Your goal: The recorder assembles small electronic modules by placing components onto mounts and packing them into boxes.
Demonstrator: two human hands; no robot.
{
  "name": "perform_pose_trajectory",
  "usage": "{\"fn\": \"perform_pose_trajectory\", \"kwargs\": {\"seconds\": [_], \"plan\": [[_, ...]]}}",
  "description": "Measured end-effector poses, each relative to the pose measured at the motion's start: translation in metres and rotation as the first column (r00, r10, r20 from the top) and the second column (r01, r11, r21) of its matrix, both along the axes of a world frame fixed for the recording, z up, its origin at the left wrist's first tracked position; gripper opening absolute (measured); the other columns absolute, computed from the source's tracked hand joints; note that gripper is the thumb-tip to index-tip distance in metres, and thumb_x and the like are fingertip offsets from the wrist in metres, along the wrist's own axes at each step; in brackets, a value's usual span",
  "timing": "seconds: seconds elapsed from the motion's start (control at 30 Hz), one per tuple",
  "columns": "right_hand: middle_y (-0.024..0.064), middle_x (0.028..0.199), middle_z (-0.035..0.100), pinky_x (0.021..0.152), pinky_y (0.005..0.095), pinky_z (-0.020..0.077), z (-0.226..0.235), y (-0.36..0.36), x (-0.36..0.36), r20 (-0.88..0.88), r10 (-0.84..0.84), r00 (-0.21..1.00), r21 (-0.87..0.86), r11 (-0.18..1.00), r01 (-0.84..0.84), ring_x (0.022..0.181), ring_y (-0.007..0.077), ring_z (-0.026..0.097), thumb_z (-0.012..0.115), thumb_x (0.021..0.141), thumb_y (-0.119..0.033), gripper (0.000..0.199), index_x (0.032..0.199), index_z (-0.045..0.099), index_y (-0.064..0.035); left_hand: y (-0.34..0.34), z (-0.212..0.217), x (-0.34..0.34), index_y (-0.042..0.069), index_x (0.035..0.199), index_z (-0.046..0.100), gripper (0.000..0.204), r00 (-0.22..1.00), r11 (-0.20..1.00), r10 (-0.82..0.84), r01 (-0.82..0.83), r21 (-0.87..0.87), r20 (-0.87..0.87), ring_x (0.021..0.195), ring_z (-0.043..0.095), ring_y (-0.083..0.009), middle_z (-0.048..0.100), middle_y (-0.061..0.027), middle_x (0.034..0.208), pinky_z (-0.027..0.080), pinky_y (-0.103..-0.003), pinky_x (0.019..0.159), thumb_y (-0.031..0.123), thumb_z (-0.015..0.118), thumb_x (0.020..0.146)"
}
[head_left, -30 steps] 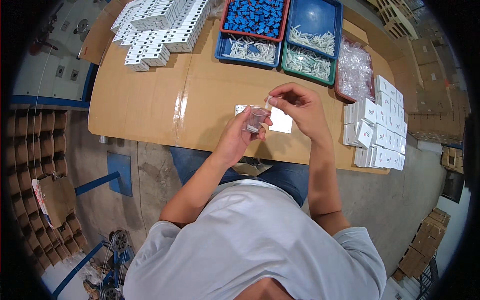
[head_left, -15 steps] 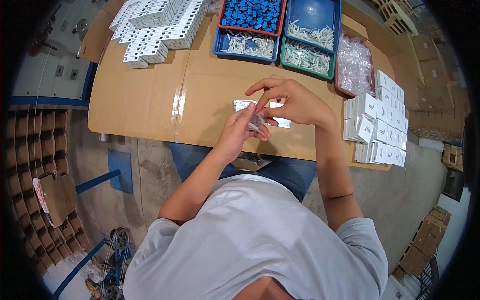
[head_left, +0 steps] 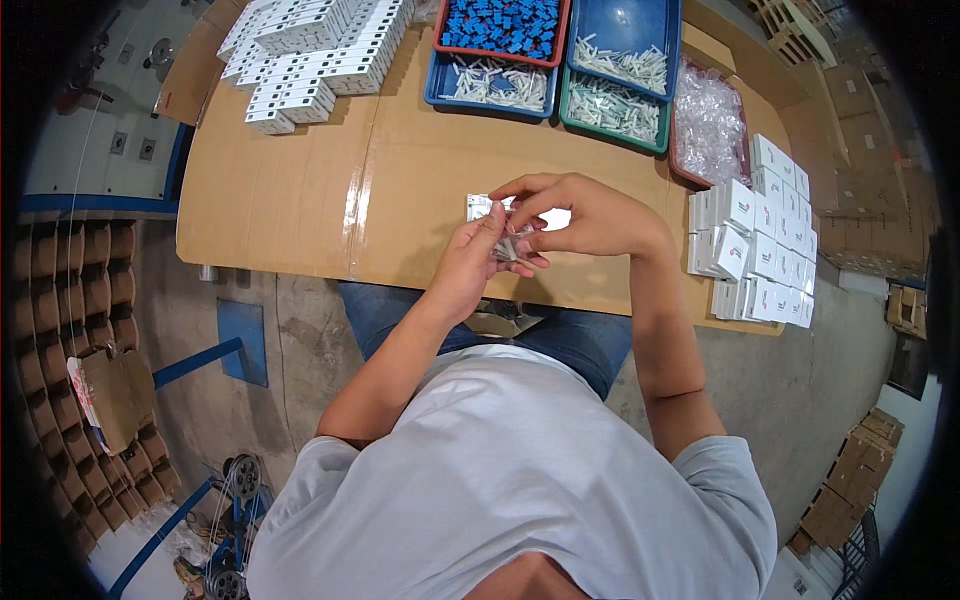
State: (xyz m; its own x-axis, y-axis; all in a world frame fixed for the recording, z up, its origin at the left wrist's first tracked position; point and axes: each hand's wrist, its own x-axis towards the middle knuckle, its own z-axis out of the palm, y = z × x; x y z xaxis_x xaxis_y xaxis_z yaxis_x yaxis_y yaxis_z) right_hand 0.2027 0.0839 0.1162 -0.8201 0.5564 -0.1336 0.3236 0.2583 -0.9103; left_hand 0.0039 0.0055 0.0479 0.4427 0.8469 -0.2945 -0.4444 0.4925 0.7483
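My left hand [head_left: 468, 258] is closed, pinching a small clear plastic bag [head_left: 513, 246] between thumb and fingers. Slim white pieces show through the plastic. From the right, my right hand [head_left: 600, 215] reaches over with bent fingers and thumb closed on the bag's upper part; its fingertips are partly hidden. Behind the hands, a small white box [head_left: 477, 207] lies on the cardboard-covered table [head_left: 270, 200]. A flat white piece [head_left: 557, 218] beside it is mostly covered by my right hand.
Stacked white boxes [head_left: 305, 95] stand at the far left and more white boxes [head_left: 768, 240] at the right. Along the back are a red tray [head_left: 495, 52] of blue parts, blue [head_left: 545, 108] and green [head_left: 655, 148] trays of white sticks, and a tray of clear bags [head_left: 705, 130].
My right hand has lowered its raised fingers and moved closer over the bag, its thumb now against the plastic. My left hand stays nearly in place, still holding the bag.
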Motion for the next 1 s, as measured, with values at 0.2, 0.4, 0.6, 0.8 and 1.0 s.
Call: {"fn": "perform_pose_trajectory", "kwargs": {"seconds": [0.2, 0.4, 0.6, 0.8, 1.0], "plan": [[0.0138, 0.132, 0.068, 0.093, 0.0347, 0.0526, -0.009, -0.006, 0.003, -0.131, -0.151, 0.980, -0.119, 0.984, 0.136, 0.107, 0.0219, 0.068, 0.073, 0.089, -0.002, 0.021, 0.110, 0.077, -0.0026, 0.004, -0.001, -0.003, -0.003, 0.135, 0.057, 0.050, 0.990, 0.999, -0.035, 0.032, 0.024, 0.139, 0.099, 0.074, -0.0275, 0.068, -0.0153, 0.125, 0.059, -0.036, 0.082, 0.037, 0.038, 0.111], [0.0124, 0.128, 0.069, 0.093, 0.0345, 0.0528, -0.011, -0.007, 0.004, -0.149, -0.189, 0.971, -0.061, 0.982, 0.181, 0.106, 0.0206, 0.068, 0.075, 0.087, -0.002, 0.019, 0.107, 0.078, -0.0027, 0.005, 0.006, 0.000, -0.004, 0.139, 0.054, 0.044, 0.999, 0.996, -0.045, 0.044, 0.080, 0.020, 0.104, 0.073, -0.0306, 0.066, -0.0168, 0.129, 0.059, -0.038, 0.086, 0.024, 0.043, 0.107], [0.0124, 0.123, 0.071, 0.090, 0.0329, 0.0530, 0.004, -0.010, 0.011, -0.176, -0.296, 0.939, -0.062, 0.955, 0.290, 0.103, 0.0188, 0.068, 0.078, 0.085, -0.002, 0.012, 0.097, 0.078, -0.0007, 0.005, 0.013, 0.000, -0.003, 0.138, 0.056, 0.041, 0.999, 0.995, -0.040, 0.039, 0.090, 0.013, 0.106, 0.073, -0.0305, 0.067, -0.0162, 0.129, 0.059, -0.040, 0.087, 0.023, 0.048, 0.108], [0.0109, 0.113, 0.073, 0.086, 0.0308, 0.0526, -0.001, -0.009, 0.020, -0.203, -0.291, 0.935, -0.035, 0.956, 0.290, 0.099, 0.0170, 0.068, 0.077, 0.086, -0.002, 0.007, 0.093, 0.076, -0.0003, 0.003, 0.011, 0.005, -0.002, 0.136, 0.059, 0.039, 0.998, 0.993, -0.049, 0.051, 0.105, -0.029, 0.112, 0.071, -0.0300, 0.068, -0.0166, 0.127, 0.058, -0.040, 0.089, 0.023, 0.048, 0.109], [0.0075, 0.107, 0.074, 0.079, 0.0284, 0.0504, -0.002, -0.010, 0.016, -0.268, -0.350, 0.897, 0.002, 0.931, 0.364, 0.090, 0.0135, 0.067, 0.076, 0.087, -0.007, 0.008, 0.094, 0.077, -0.0015, 0.006, 0.013, -0.001, -0.001, 0.136, 0.059, 0.036, 0.998, 0.995, -0.053, 0.049, 0.085, 0.036, 0.116, 0.070, -0.0277, 0.068, -0.0157, 0.129, 0.058, -0.038, 0.093, 0.020, 0.049, 0.109]]}}
